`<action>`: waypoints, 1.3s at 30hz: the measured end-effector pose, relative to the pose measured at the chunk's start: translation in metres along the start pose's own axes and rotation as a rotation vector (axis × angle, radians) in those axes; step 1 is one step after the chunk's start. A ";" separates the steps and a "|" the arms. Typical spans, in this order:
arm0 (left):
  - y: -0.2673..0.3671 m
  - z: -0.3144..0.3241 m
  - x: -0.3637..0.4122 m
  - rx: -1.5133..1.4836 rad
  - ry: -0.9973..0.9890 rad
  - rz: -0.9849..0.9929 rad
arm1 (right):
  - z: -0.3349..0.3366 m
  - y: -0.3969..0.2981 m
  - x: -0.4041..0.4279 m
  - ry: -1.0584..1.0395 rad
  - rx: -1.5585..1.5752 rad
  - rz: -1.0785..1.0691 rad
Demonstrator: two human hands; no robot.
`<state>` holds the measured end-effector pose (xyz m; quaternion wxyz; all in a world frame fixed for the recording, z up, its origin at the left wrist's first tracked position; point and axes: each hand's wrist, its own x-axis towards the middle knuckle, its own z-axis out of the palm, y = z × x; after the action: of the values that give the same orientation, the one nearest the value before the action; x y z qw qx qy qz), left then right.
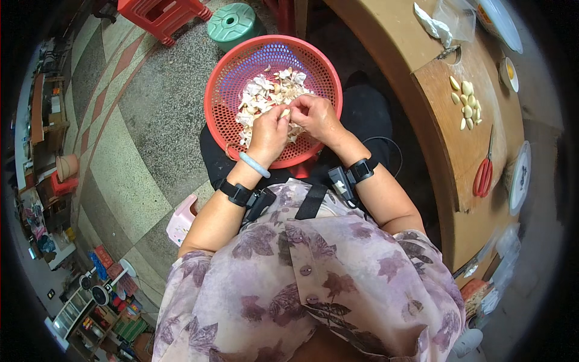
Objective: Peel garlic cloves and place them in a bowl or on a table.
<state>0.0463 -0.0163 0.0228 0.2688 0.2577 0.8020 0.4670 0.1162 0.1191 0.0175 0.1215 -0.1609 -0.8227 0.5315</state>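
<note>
My left hand (270,131) pinches a pale garlic clove (285,113) between thumb and fingertips. Close beside it, my right hand (315,116) has its thumb and forefinger together at the clove's right side; whether anything sits between them is hidden. Both hands are over a red plastic basket (333,72) with a perforated wall, resting at my lap. Garlic skins and cloves (258,95) lie heaped in it. On the table to the right, a wooden cutting board (445,158) carries several peeled garlic cloves (467,104) and red-handled scissors (483,174).
A green round stool (231,22) and a red plastic stool (158,16) stand beyond the basket. A pink stool (181,221) is at my left. The table (402,68) curves along my right, bearing a small bowl (509,74), plates and plastic bags.
</note>
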 end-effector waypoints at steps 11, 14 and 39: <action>-0.004 -0.018 0.016 -0.463 0.062 -0.092 | -0.002 0.026 0.001 -0.026 -0.040 0.221; -0.003 -0.019 0.014 -0.490 -0.005 -0.146 | -0.004 0.017 0.002 -0.090 -0.084 0.197; -0.009 -0.011 0.005 -0.212 -0.199 -0.002 | 0.001 0.031 0.005 -0.089 0.399 0.229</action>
<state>0.0333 -0.0236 0.0182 0.3730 0.2722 0.7179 0.5209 0.1149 0.1318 -0.0110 0.0535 -0.2022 -0.6823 0.7006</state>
